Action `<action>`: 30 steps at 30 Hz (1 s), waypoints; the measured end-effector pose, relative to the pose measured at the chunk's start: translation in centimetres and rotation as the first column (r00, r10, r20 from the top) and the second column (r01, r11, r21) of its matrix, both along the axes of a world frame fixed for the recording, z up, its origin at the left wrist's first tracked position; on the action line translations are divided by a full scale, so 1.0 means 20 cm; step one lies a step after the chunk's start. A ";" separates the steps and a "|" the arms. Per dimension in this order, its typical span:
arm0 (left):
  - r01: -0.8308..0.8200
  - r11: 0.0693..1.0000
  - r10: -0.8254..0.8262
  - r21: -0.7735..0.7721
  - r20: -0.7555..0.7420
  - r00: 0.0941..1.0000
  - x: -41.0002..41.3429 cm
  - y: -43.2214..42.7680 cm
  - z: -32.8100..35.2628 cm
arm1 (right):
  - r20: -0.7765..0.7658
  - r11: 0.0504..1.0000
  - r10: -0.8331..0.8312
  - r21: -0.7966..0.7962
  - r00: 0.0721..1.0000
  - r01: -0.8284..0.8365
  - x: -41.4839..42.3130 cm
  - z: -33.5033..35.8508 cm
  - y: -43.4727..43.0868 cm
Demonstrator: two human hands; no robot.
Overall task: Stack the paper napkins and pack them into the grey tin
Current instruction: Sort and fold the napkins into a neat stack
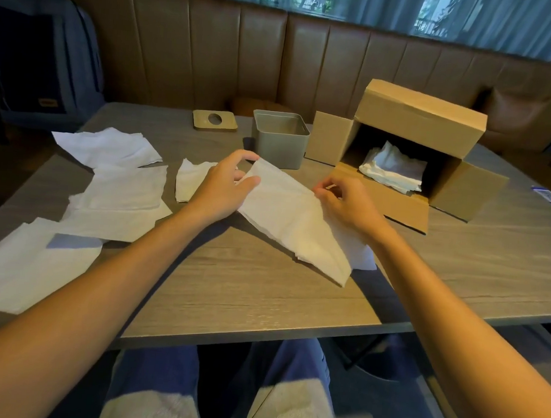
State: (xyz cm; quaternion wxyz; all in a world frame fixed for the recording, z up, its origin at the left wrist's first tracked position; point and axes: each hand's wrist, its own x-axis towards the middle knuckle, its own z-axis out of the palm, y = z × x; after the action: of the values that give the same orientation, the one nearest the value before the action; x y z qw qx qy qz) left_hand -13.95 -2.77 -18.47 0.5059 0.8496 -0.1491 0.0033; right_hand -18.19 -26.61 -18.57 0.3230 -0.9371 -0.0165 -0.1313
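Paper napkins (286, 216) in the head view form a small bundle lifted at mid-desk. The left hand (223, 185) pinches its far corner and the right hand (343, 200) its right edge, each grip closed on paper. Stacking looks barely begun: loose napkins (122, 191) sprawl over the desk (245, 288), more sit in the cardboard box (421, 114), and the grey tin (278, 150) behind shows nothing packed. The tin's floor is hidden, and the bundle's sheet count cannot be read.

Matt grey metal tin (279, 140); wood-grain table (252, 292).
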 end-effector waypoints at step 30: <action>0.087 0.963 -0.112 0.256 0.084 0.990 -0.04 -0.20 -0.02 | -0.317 1.000 -0.031 -0.008 0.948 0.030 -0.25 0.19 -0.34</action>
State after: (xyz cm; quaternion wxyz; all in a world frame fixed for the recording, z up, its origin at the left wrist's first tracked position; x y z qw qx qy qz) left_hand -14.81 -6.69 -18.79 0.3856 0.8972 -0.2155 0.0004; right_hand -23.15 -33.40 -14.86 0.3179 -0.9467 0.0497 0.0162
